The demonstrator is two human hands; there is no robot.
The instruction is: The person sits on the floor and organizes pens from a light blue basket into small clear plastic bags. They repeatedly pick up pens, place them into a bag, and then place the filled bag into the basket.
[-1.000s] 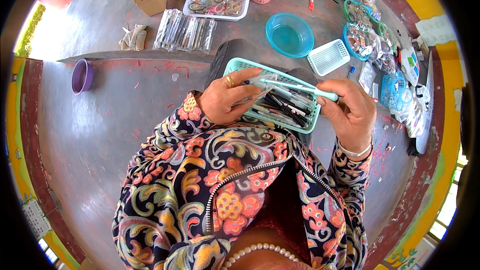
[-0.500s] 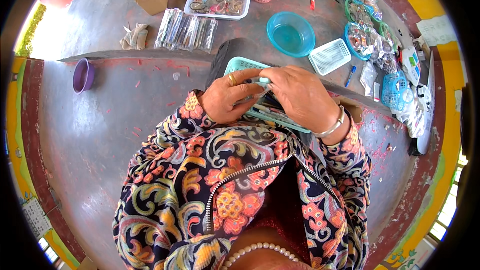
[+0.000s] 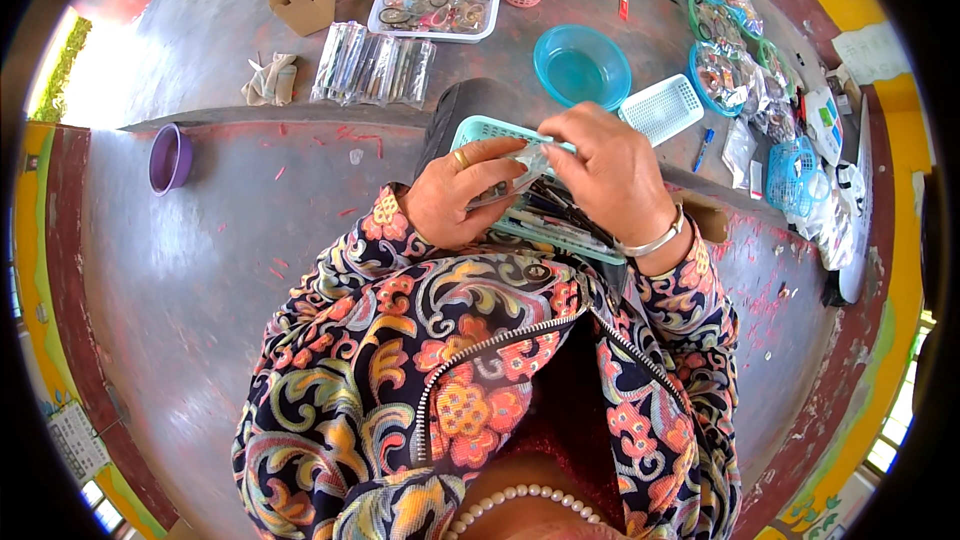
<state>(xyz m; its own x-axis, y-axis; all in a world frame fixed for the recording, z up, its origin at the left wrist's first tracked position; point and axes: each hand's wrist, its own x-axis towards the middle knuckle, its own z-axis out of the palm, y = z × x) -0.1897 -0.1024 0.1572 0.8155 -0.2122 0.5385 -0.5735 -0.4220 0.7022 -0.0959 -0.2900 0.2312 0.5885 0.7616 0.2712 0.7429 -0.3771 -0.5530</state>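
Note:
My left hand (image 3: 450, 202), with a gold ring, grips a small clear plastic bag (image 3: 530, 156) from the left side. The fingertips of my right hand (image 3: 612, 172) are pinched together at the bag's right end. What the bag contains is too small to make out. Below both hands rests a mint-green plastic basket (image 3: 484, 128) on my lap, partly hidden by them. Several pens (image 3: 568, 212), dark and light, lie inside it.
Clear packs of pens (image 3: 372, 64) lie on the table near a white tub (image 3: 490, 24) of packaged items. A blue basin (image 3: 582, 64), a white basket (image 3: 662, 112) and a blue pen (image 3: 703, 150) are to the right. A purple bowl (image 3: 170, 158) stands at left.
My right fingers have shifted slightly up and right along the bag. A pale bluish piece at the fingertips no longer shows, and more pens in the basket are visible.

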